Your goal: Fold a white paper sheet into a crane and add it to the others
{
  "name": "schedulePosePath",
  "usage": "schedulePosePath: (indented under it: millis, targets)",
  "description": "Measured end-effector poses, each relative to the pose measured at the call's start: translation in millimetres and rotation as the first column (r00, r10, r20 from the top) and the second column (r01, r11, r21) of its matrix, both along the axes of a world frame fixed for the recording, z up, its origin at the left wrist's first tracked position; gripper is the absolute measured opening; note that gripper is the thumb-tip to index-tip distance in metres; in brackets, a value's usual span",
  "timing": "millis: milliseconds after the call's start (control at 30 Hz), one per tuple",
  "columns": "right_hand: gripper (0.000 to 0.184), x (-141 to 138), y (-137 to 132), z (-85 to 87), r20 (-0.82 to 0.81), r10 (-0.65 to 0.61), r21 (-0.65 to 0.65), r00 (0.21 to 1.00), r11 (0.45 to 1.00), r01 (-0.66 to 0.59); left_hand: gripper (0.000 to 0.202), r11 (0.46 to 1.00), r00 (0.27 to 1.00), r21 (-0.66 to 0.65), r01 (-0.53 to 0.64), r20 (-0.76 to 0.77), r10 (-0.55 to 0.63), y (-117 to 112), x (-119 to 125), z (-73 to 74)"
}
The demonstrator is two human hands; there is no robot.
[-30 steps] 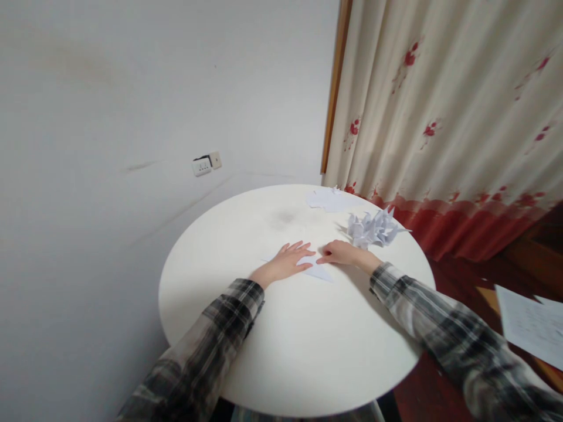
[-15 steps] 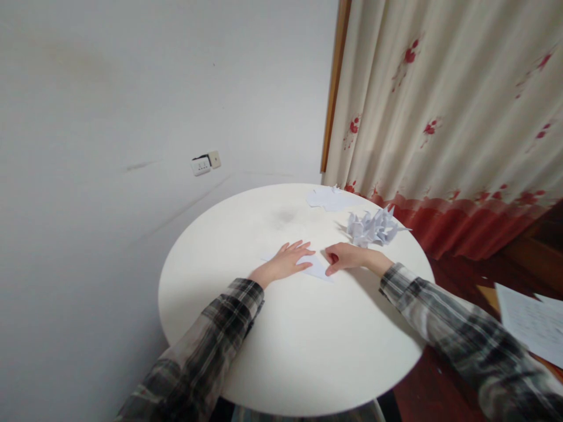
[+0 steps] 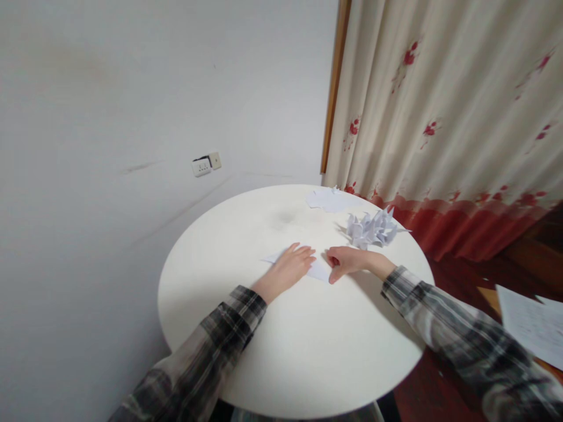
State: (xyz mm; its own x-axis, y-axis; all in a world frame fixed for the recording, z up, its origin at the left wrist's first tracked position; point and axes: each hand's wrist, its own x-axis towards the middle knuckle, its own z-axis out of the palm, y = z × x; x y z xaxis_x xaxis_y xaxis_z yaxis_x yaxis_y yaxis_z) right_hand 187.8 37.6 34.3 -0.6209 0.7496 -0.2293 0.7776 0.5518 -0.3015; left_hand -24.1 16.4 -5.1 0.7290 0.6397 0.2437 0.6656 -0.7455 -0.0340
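Observation:
On the round white table lies a folded piece of white paper, its pointed ends showing to the left and right. My left hand rests flat across its middle and covers part of it, fingers stretched out. At the paper's right tip is my right hand. Its fingers are curled in and its thumb points down to the tip, with nothing visible inside the hand. Just behind the right hand sits a bunch of folded white paper pieces with pointed ends.
Flat white paper lies at the table's far edge, with a small folded piece on it. A wall with a socket stands at the left. A floral curtain hangs behind. Written sheets lie low on the right.
My left hand has turned slightly on the paper, uncovering more of its left end. My right thumb has shifted slightly down along the right tip.

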Motion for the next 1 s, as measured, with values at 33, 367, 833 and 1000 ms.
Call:
schedulePosePath:
  millis: [33, 367, 833, 1000]
  targets:
    - [0.040, -0.2, 0.1, 0.2, 0.004, 0.003, -0.001, 1.000, 1.000, -0.003, 0.034, 1.000, 1.000, 0.007, 0.004, -0.025, -0.004, -2.7, 1.7, -0.9]
    - [0.041, -2.9, -2.3, 4.0, 0.024, -0.005, 0.002, 1.000, 1.000, 0.005, 0.039, 0.989, 0.987, -0.019, -0.145, 0.061, 0.146, -1.2, 2.6, 0.0]
    - [0.044, -5.5, -2.7, 12.8, 0.076, 0.037, 0.003, 0.996, 0.999, -0.037, 0.041, 0.970, 0.975, -0.157, -0.188, 0.091, 0.204, 13.8, 1.8, -6.9]
    - [0.058, -8.8, 4.8, 8.7, 0.068, -0.054, 0.043, 0.996, 0.998, 0.052, 0.047, 0.966, 0.972, -0.182, -0.185, 0.110, 0.207, 7.0, 4.8, -4.4]
